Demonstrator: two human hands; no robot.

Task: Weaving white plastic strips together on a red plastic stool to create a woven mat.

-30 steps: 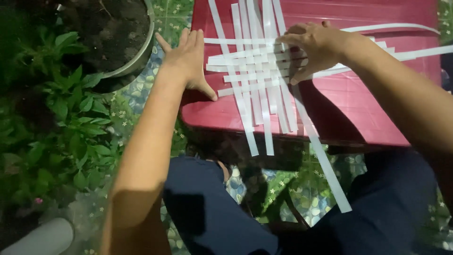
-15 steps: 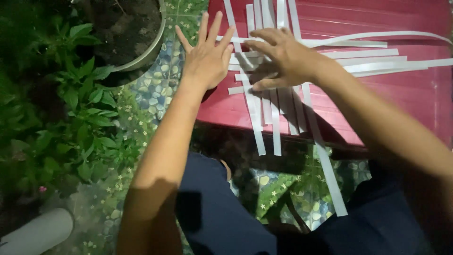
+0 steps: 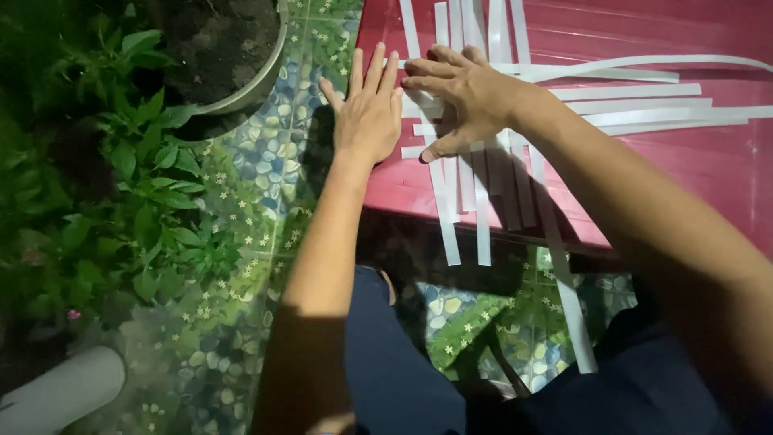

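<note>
Several white paper strips (image 3: 471,173) lie crossed in a woven patch on a red plastic table (image 3: 692,169). Some strips run off to the right and some hang over the near edge. My left hand (image 3: 369,109) lies flat with its fingers spread at the patch's left edge, touching the strip ends. My right hand (image 3: 463,97) presses down on the middle of the weave, fingers pointing left and thumb on a lower strip. Neither hand grips anything.
A round pot of dark soil (image 3: 229,52) stands at the upper left beside leafy green plants (image 3: 137,201). The floor has pebble-and-flower patterned tiles (image 3: 241,266). My knees in dark blue trousers (image 3: 403,370) are below the table edge. A pale rounded object (image 3: 60,395) sits bottom left.
My left hand has slid right from the table's left rim up against the weave. My right hand has shifted left onto the weave's middle. The view has moved closer.
</note>
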